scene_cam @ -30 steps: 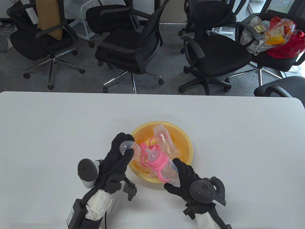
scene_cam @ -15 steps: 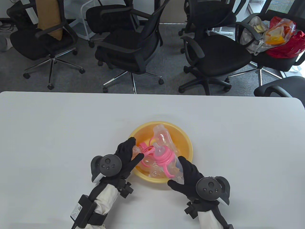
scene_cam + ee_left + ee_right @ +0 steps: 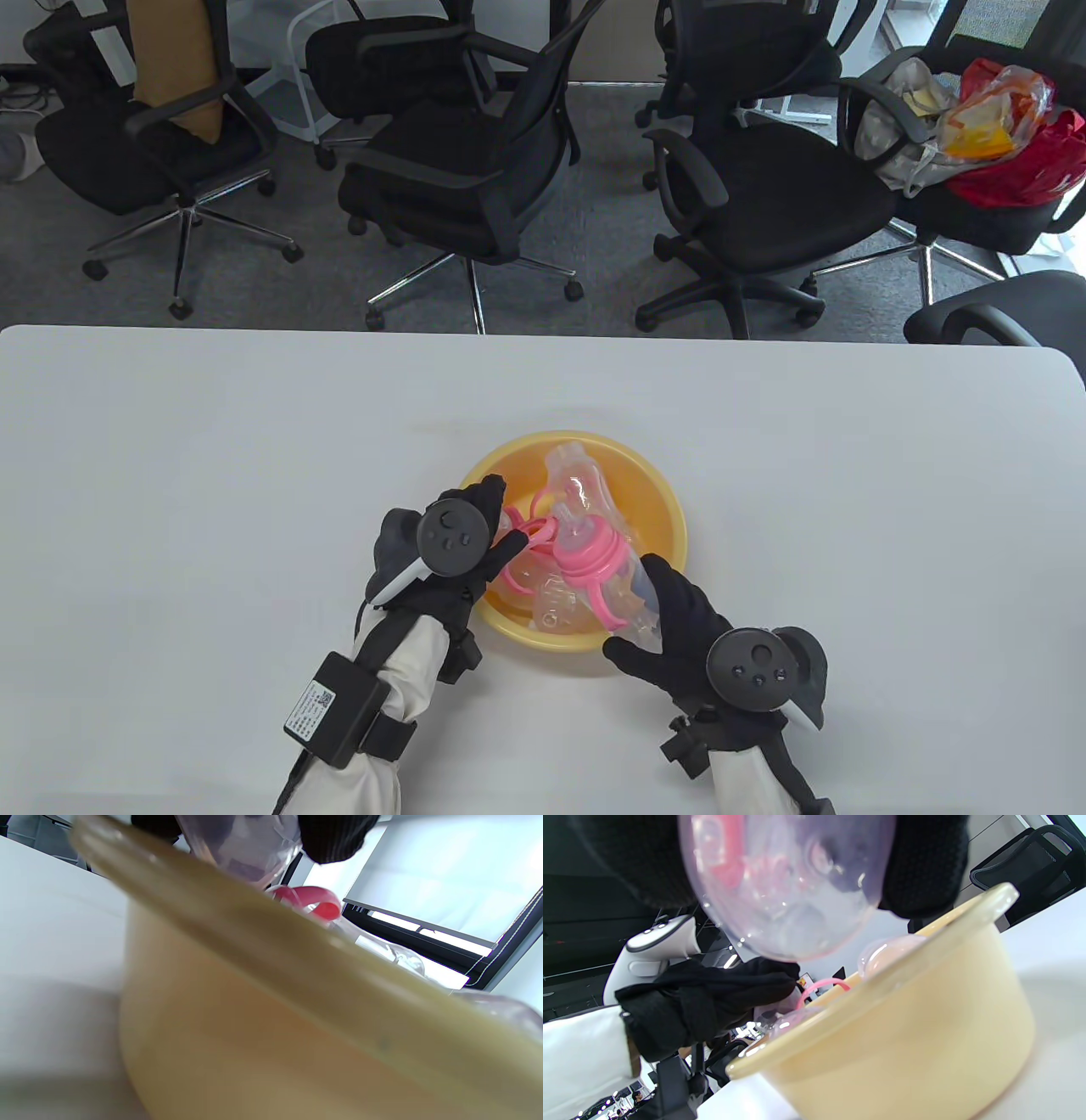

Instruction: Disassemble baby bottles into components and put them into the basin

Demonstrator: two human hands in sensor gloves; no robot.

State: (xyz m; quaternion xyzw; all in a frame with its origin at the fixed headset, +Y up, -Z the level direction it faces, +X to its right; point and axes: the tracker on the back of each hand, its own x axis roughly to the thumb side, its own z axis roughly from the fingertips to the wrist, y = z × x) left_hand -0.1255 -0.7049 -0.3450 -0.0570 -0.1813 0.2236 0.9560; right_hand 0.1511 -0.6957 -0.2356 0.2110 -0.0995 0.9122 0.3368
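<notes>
Right hand (image 3: 679, 628) grips a clear bottle (image 3: 632, 594) with pink handles over the yellow basin (image 3: 662, 501), lower centre; left hand (image 3: 462, 552) pinches a clear cap (image 3: 246, 844) at its rim.

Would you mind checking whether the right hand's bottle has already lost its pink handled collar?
No: the bottle gripped by the right hand carries its pink collar and spout, over the yellow basin.

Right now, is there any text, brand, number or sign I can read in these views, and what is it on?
None can be read.
White label on the black box strapped to the left forearm: a square code and lines of print, too small to read.
Trackers, basin, bottle parts: no markings visible.
</notes>
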